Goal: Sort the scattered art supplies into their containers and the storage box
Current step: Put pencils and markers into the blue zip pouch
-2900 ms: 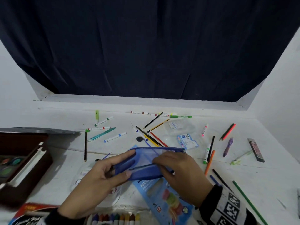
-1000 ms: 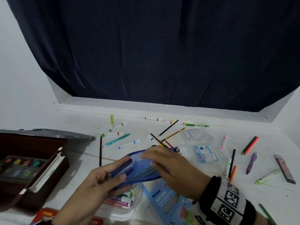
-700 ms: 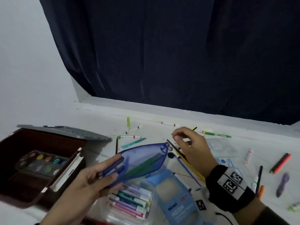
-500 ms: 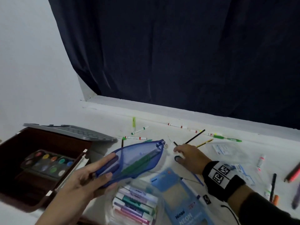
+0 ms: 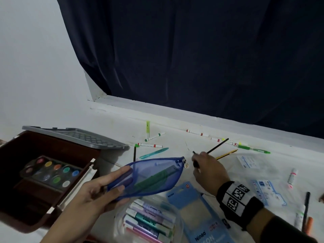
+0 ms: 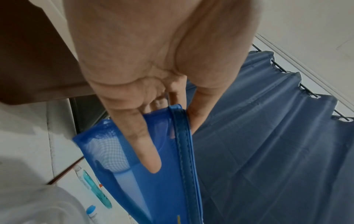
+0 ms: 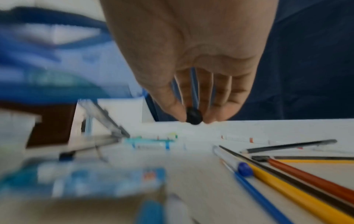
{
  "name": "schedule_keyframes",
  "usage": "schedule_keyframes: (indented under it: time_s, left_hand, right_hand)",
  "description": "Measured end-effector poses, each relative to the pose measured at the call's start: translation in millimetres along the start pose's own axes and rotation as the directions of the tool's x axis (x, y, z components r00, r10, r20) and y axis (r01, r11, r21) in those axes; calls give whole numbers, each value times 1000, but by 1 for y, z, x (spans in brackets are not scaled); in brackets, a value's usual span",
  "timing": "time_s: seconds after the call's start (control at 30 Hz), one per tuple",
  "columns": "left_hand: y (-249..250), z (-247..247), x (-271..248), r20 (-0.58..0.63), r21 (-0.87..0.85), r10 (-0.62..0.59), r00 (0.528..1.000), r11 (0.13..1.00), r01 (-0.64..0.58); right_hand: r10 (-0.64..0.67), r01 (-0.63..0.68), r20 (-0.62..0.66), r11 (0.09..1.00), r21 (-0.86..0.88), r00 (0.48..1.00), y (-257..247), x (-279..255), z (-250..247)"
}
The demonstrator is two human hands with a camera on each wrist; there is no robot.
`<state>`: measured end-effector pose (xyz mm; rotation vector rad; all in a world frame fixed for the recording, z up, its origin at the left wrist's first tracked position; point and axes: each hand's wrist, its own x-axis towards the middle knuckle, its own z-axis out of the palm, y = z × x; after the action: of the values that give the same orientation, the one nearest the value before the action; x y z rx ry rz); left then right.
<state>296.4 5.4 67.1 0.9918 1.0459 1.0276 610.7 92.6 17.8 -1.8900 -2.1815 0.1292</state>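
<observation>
1. Blue mesh pouch is now held by the left hand alone, fingers and thumb pinching its closed end; a second ago both hands were on it.
2. Right hand has left the pouch and reached to the loose pens on the table. Its fingertips are pressed together on a thin pen with a dark end. The wrist view is blurred, so I cannot tell whether the pen is clear of the table.
3. My reading: the pouch is open and ready, and the filling step has begun, one pen at a time.
4. Pouch contents: a green marker and a darker one show through the mesh.
5. Clear tub below the pouch holds pastel markers lying side by side.
6. Brown box at left stands open with a paint palette inside; a grey lid sits at its far edge.
7. Many pencils and markers lie scattered near the curtain, so most sorting is not yet done.
</observation>
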Motion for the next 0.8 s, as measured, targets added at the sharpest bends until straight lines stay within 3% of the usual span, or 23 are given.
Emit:
schedule_keyframes:
  time_s: [0.1,0.17,0.27,0.43,0.53,0.63,0.7,0.8]
  left_hand:
    - [0,1,-3,9,35,-9,1000,999,9]
    - [1,2,-5,-1,28,-24,1000,999,24]
    - [2,0,-11,-5,51,-43,999,998,44]
    - [3,-1,-20,16,29,-68,998,997,68]
    - [3,0,-24,11,19,-79,997,997,79]
    - [1,-5,-25,-19,42,-76,997,996,76]
    - [0,-11,-25,-46,49,-67,997,996,70]
    - [1,-18,-25,-87,39,-48,995,998,52]
  right_hand:
    - [-28,143,-264,891,431,964,-20,-10,-28]
    - [-104,282,-330,782,555,938,-43,-23,-49]
    - [-274,449,-383,731,513,882,-68,-42,-69]
    - [-462,499,-205,713,492,863,-79,-57,-57]
    - [-456,477,-177,710,518,872,-79,-56,-48]
    - [-406,505,-301,690,518,863,-83,-45,-59]
    - [-369,505,-353,719,478,860,-86,-29,-65]
    - [-357,467,-322,793,392,877,-82,4,-57]
